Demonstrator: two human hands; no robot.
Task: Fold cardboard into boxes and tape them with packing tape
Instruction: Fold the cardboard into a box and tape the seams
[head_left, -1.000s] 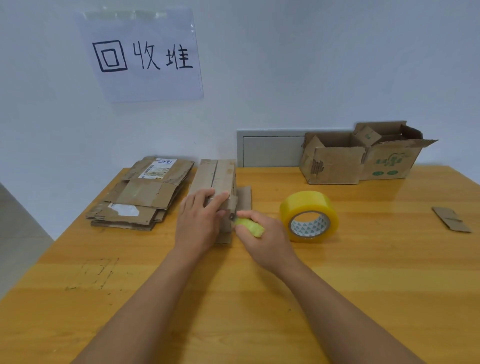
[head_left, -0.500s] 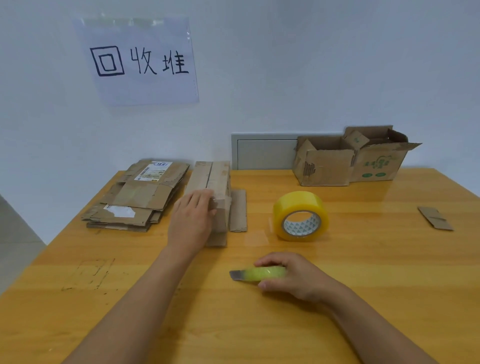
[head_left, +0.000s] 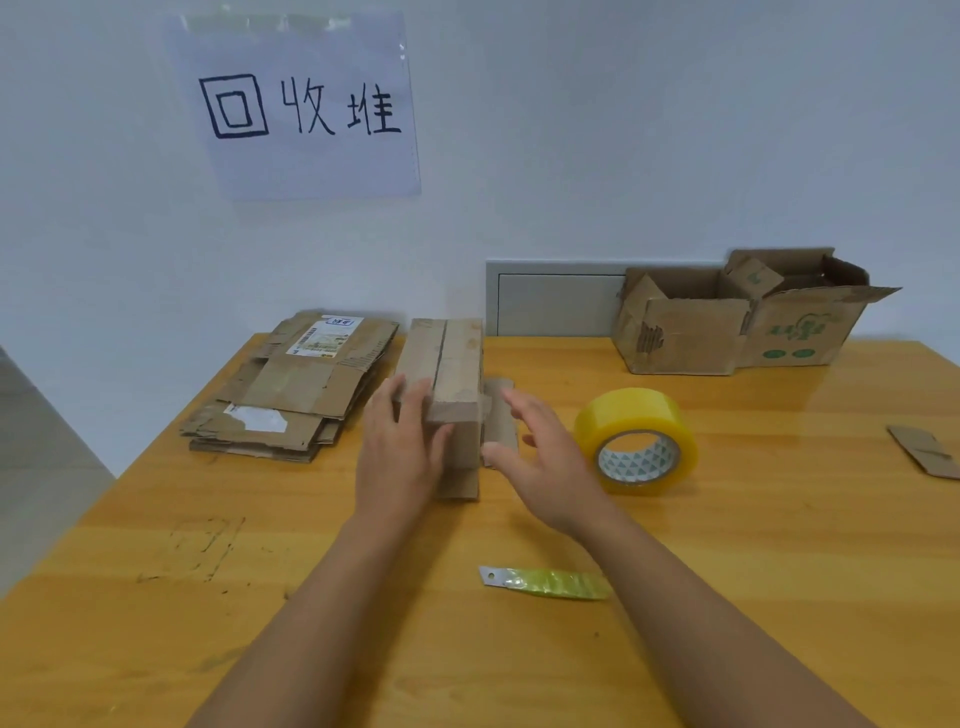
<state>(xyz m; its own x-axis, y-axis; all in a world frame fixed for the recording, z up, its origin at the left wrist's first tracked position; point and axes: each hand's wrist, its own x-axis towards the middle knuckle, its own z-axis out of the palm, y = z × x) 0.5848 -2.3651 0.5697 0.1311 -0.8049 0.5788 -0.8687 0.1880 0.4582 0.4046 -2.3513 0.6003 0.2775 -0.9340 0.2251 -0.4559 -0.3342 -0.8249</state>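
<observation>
The left hand (head_left: 402, 457) lies on the near end of the small cardboard box (head_left: 447, 384), its fingers straight and close together, draped over the box's near left corner. The right hand (head_left: 545, 457) hangs just to the right of the box with fingers spread and relaxed, thumb reaching toward the box's near right edge; whether it touches I cannot tell. It holds nothing.

The box is long and narrow, of dull brown corrugated board with a dark seam running down the middle of its top. It sits at the middle of the table (head_left: 779, 571), with a flap (head_left: 498, 415) lying flat on its right side, partly hidden behind the right hand.

Just right of that hand stands a roll of packing tape (head_left: 636, 439), glossy yellow, on edge, its white core patterned with small triangles. Near the table's front edge, between the forearms, lies a utility knife (head_left: 545, 583) with a translucent green handle and a short metal blade pointing left.

The table is varnished orange-yellow wood with scuff marks at the left. A stack of flattened cartons (head_left: 296, 395), creased and torn, lies left of the box. Two open cartons (head_left: 748, 317) stand at the far right by the wall, and a cardboard scrap (head_left: 924, 449) lies at the right edge. A handwritten paper sign (head_left: 301, 104) is taped to the wall.
</observation>
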